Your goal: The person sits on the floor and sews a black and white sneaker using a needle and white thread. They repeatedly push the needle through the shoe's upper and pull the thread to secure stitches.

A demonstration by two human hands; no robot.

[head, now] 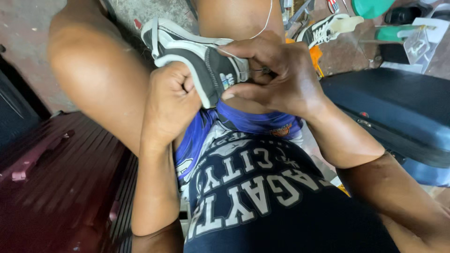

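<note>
My right grip (276, 75) covers the black shoe's (197, 56) heel end, hiding whatever my fingertips pinch. My left grip (171, 100) hides its lower edge. The maroon suitcase (56, 182) runs off lower left.

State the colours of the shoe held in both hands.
Black upper with white sole and trim on the shoe, seen from the head view.

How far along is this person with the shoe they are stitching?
Done: I cannot tell; no finished seam shows. In hand: the left hand grips the black fabric shoe with the white rubber sole over the lap, while the right hand pinches at its edge, with a thin white thread running up from there. Left: hard to judge; a second black-and-white shoe lies untouched on the floor behind.
</note>
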